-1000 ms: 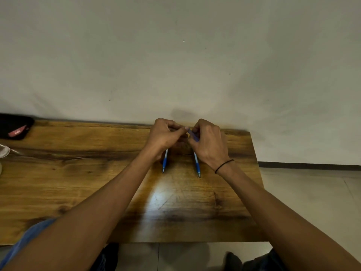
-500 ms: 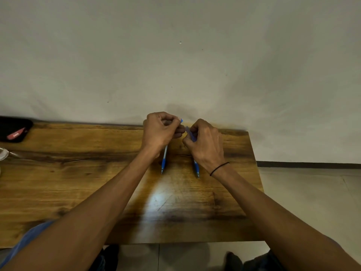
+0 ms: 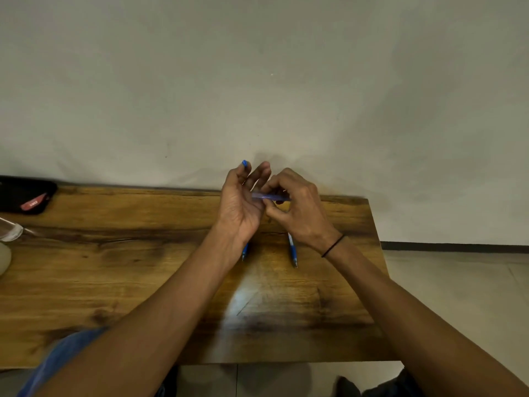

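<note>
Sitting far left: a black pouch (image 3: 25, 196) with a red tag, at the back edge of the table (image 3: 114, 282); a glass piece (image 3: 10, 232) lies just in front of it, cut off by the frame.
Left hand (image 3: 240, 207): palm turned up, fingers half uncurled, with a small blue cap (image 3: 244, 163) nipped at the fingertips.
Left pen (image 3: 244, 251): flat on the table, only its tip end peeking out from under the left wrist.
Held pen (image 3: 270, 197): a blurred blue barrel, level, raised over the table's back edge, bridging the 2 hands.
Right pen (image 3: 292, 250): flat on the table, roughly parallel to the left pen and apart from it.
Right hand (image 3: 297, 213): fingers curled, pinching the held pen's right end; black band on the wrist.
</note>
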Demonstrator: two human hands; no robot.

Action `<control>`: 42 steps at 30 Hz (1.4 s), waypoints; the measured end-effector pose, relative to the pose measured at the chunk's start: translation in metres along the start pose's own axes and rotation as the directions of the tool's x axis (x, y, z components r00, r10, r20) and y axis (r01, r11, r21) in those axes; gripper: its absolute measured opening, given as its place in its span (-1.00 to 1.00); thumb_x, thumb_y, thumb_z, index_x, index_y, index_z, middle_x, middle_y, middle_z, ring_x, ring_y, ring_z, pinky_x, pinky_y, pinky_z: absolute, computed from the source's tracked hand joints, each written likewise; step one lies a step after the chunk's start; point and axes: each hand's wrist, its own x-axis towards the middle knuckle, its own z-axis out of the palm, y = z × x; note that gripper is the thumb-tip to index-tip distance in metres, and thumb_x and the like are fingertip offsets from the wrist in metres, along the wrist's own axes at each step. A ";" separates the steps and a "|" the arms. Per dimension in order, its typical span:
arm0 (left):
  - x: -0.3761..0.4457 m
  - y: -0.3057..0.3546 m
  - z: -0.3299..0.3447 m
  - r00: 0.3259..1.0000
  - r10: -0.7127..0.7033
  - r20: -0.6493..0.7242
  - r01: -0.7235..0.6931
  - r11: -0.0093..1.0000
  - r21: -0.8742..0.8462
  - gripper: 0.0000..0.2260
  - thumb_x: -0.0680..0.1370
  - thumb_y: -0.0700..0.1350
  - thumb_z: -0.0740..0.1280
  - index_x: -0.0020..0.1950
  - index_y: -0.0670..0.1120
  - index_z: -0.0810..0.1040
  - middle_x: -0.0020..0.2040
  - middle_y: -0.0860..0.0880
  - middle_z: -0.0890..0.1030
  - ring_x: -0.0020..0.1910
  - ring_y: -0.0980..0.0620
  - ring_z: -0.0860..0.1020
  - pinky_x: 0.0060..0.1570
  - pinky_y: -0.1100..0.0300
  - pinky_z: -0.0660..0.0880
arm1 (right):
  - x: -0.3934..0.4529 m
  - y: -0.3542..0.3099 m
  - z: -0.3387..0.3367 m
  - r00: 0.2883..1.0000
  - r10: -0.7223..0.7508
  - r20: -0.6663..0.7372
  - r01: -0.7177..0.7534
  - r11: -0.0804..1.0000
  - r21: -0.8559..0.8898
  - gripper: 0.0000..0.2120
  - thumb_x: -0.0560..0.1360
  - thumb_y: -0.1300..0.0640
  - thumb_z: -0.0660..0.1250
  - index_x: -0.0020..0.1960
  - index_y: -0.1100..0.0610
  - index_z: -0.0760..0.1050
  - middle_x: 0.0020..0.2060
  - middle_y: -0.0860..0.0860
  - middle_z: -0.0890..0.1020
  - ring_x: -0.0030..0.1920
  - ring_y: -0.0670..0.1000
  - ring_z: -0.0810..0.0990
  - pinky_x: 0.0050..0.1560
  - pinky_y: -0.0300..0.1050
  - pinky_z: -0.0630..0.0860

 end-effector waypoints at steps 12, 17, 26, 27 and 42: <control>-0.009 0.002 0.010 1.000 0.020 0.021 -0.019 0.998 -0.052 -0.80 0.69 -0.09 0.24 -0.07 -0.10 0.56 0.04 -0.18 0.65 0.01 -0.08 0.64 0.03 -0.06 0.67 | 0.017 -0.006 -0.018 0.981 -0.132 0.143 0.147 0.984 -0.096 -0.87 0.51 0.25 0.44 0.05 0.15 0.61 0.00 0.06 0.56 0.01 0.02 0.55 0.00 0.03 0.60; -0.008 0.005 0.012 0.999 0.024 0.023 -0.023 0.999 -0.046 -0.80 0.70 -0.08 0.22 -0.05 -0.10 0.56 0.03 -0.18 0.66 0.01 -0.07 0.64 0.11 0.02 0.59 | 0.017 -0.006 -0.018 0.974 -0.160 0.162 0.186 0.970 -0.159 -0.86 0.52 0.20 0.45 0.07 0.16 0.59 0.01 0.07 0.56 0.03 0.05 0.53 -0.02 0.07 0.58; -0.009 0.007 0.013 0.999 0.031 0.028 -0.031 0.999 -0.018 -0.79 0.71 -0.09 0.20 -0.03 -0.10 0.55 0.05 -0.19 0.65 0.01 -0.06 0.63 0.15 0.04 0.55 | 0.017 -0.005 -0.020 0.972 -0.150 0.181 0.192 0.950 -0.246 -0.74 0.55 0.22 0.43 0.23 0.15 0.58 0.06 0.08 0.62 0.06 0.08 0.53 0.04 0.10 0.55; -0.008 0.007 0.013 0.999 0.032 0.023 -0.031 0.999 -0.014 -0.80 0.71 -0.09 0.21 -0.03 -0.10 0.55 0.05 -0.19 0.64 0.01 -0.06 0.63 0.19 0.02 0.53 | 0.017 -0.006 -0.020 0.972 -0.149 0.181 0.193 0.948 -0.254 -0.70 0.55 0.23 0.42 0.28 0.15 0.57 0.06 0.09 0.62 0.06 0.09 0.53 0.05 0.11 0.55; -0.007 0.008 0.014 0.998 0.046 0.048 -0.045 0.999 -0.023 -0.81 0.71 -0.10 0.21 -0.02 -0.11 0.56 0.04 -0.19 0.66 0.00 -0.07 0.64 0.05 0.09 0.60 | 0.015 -0.009 -0.020 0.969 -0.183 0.165 0.226 0.926 -0.302 -0.80 0.56 0.12 0.35 0.14 0.14 0.63 0.02 0.08 0.61 0.08 0.12 0.50 -0.01 0.16 0.52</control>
